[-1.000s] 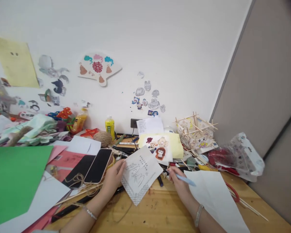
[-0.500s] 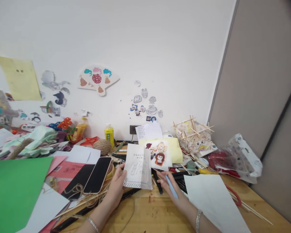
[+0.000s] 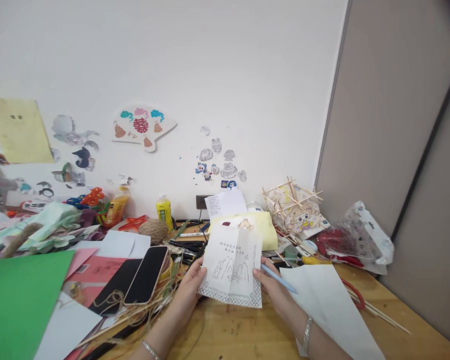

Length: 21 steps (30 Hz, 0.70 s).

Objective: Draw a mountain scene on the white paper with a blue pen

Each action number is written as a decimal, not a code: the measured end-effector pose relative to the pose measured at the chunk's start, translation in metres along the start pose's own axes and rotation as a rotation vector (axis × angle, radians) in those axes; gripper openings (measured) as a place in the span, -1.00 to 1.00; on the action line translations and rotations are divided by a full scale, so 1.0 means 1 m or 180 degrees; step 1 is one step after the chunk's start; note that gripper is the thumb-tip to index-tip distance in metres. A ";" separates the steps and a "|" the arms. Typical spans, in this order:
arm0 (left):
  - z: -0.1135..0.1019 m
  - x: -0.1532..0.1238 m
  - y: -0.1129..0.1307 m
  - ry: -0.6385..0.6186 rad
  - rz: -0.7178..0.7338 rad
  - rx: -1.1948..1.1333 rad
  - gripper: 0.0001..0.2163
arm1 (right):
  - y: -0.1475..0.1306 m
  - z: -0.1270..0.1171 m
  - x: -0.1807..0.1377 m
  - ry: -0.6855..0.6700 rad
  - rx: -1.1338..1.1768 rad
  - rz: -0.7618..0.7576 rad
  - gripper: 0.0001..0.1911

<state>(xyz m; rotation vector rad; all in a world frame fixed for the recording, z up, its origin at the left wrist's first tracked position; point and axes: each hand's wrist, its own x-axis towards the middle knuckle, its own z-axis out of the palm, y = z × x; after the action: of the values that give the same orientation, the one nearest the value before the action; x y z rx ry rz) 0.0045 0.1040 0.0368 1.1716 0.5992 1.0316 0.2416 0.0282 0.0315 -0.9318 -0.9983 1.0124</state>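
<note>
A small white paper with an ink drawing, some writing and a patterned lower border point(image 3: 232, 265) is held upright above the wooden desk point(image 3: 243, 332). My left hand point(image 3: 190, 285) pinches its left edge. My right hand point(image 3: 272, 287) grips its right edge and also holds a light blue pen point(image 3: 279, 279), which points to the right. Both wrists wear thin silver bracelets. Behind the paper lie a yellow sheet point(image 3: 264, 227) and a cartoon sticker sheet, mostly hidden.
A phone point(image 3: 147, 275) lies face up on twine and sticks at the left, beside green point(image 3: 18, 300) and pink card. A white sheet point(image 3: 330, 305) lies at the right. A stick model point(image 3: 294, 207), a plastic bag point(image 3: 360, 235), a yellow bottle point(image 3: 164, 212) and pens crowd the back.
The drawing paper has been raised and turned to face me. My right hand, pen still in it, has moved in and taken the paper's right edge.
</note>
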 end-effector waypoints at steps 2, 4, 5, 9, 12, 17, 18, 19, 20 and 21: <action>-0.008 0.004 -0.001 -0.0012 -0.0038 0.0179 -0.69 | -0.004 -0.005 0.001 0.0099 -0.0292 -0.0144 -0.55; -0.014 0.007 -0.003 -0.0050 -0.0079 0.0358 -0.70 | -0.004 -0.010 0.002 0.0132 -0.0584 -0.0287 -0.54; -0.015 0.009 -0.004 -0.0071 -0.0085 0.0449 -0.70 | -0.003 -0.011 0.002 0.0131 -0.0704 -0.0327 -0.53; -0.015 0.011 -0.008 -0.0092 0.0042 0.0815 -0.68 | 0.004 -0.014 0.003 0.0071 -0.0920 -0.0347 -0.53; -0.015 0.013 -0.009 -0.0030 0.0188 0.1092 -0.68 | 0.005 -0.015 0.003 0.0059 -0.0903 -0.0385 -0.55; -0.022 0.015 -0.002 0.0057 0.0280 0.1602 -0.68 | 0.000 -0.012 0.002 0.0181 -0.0775 -0.0153 -0.52; -0.024 0.015 0.000 0.0052 0.0263 0.1702 -0.68 | -0.001 -0.012 0.002 0.0191 -0.0747 -0.0093 -0.51; -0.025 0.015 0.002 0.0042 0.0238 0.1796 -0.69 | -0.002 -0.012 0.001 0.0207 -0.0722 -0.0047 -0.50; -0.026 0.016 0.004 0.0025 0.0204 0.1879 -0.69 | -0.003 -0.012 0.001 0.0230 -0.0722 -0.0028 -0.50; -0.027 0.016 0.005 0.0002 0.0167 0.1949 -0.70 | -0.004 -0.012 0.000 0.0246 -0.0749 -0.0032 -0.50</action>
<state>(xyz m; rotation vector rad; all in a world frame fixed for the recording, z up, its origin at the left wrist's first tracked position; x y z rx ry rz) -0.0129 0.1303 0.0345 1.7257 0.9267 0.9157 0.2538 0.0253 0.0322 -1.1496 -1.0712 0.8555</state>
